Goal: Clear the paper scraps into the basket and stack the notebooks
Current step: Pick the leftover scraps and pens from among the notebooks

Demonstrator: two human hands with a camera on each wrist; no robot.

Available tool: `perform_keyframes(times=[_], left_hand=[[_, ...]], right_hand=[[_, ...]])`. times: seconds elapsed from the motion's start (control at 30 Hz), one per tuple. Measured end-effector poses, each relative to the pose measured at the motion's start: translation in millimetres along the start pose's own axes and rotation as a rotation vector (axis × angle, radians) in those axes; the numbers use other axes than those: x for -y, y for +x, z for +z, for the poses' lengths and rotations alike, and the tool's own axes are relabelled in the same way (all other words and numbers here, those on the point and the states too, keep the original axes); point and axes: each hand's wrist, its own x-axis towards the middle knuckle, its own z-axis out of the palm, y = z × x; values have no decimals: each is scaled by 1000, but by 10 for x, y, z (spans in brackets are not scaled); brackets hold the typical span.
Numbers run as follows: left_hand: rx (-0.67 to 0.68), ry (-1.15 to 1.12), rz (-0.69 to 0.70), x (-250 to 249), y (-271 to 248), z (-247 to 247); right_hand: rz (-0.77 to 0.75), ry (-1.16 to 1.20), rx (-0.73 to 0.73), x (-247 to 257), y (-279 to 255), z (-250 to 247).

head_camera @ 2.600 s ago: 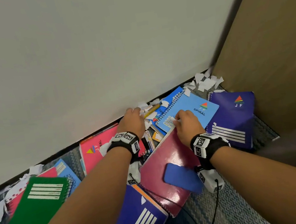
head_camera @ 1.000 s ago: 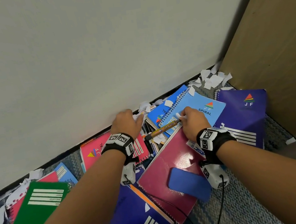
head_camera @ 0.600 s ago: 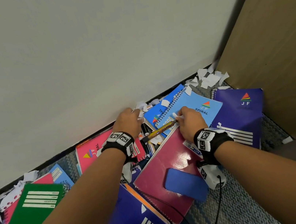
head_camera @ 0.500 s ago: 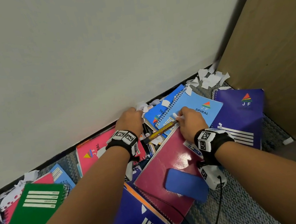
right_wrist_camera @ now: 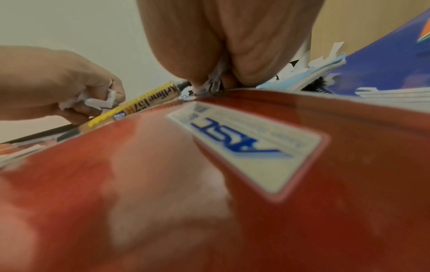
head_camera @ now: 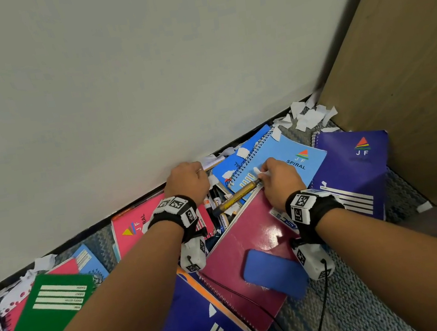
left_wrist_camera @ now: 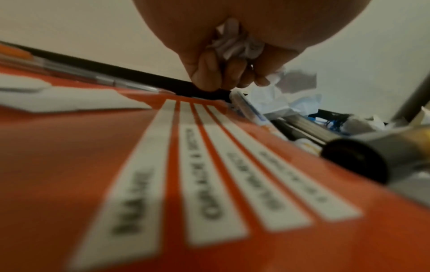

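Head view: left hand (head_camera: 188,179) is closed by the wall; right hand (head_camera: 280,181) is set on the light blue notebook (head_camera: 293,164), scrap pinched; loose paper scraps (head_camera: 308,118) are heaped in the floor corner.
Left wrist view: crumpled scraps (left_wrist_camera: 235,45) are clenched in the left grip over a red notebook (left_wrist_camera: 69,165).
Right wrist view: a scrap (right_wrist_camera: 209,86) is pinched in the right grip beside a yellow marker (right_wrist_camera: 139,104), above the maroon notebook (right_wrist_camera: 163,202).

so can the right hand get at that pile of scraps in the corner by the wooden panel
Probably yes. The right hand is already close, and the corner scraps lie uncovered beyond the light blue notebook, though its grip already holds a scrap.
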Motion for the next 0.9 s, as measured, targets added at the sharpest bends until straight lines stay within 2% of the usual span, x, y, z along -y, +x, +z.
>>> perform_keyframes(times=[0.2,0.27,0.4,0.47,0.57,0.73,0.9], left_hand=[[-51,-195,-105,89,-16,-54],[-31,-132,-93,101,-16,-87],[34,190,24,66,-38,-116],[57,234,47,30,-68,-75],[100,200,21,-35,-90,1],[179,-23,-30,-4,-77,48],[297,28,28,100,-140,104]], right_hand=[[-11,-17,1,6,-3,0],[-6,-22,3,14,-6,-6],[7,-29,7,27,-18,-13],[7,-32,9,32,-24,-13],[12,-28,14,39,-33,-18],[5,-16,16,25,-41,-32],[0,-27,12,17,-37,-21]])
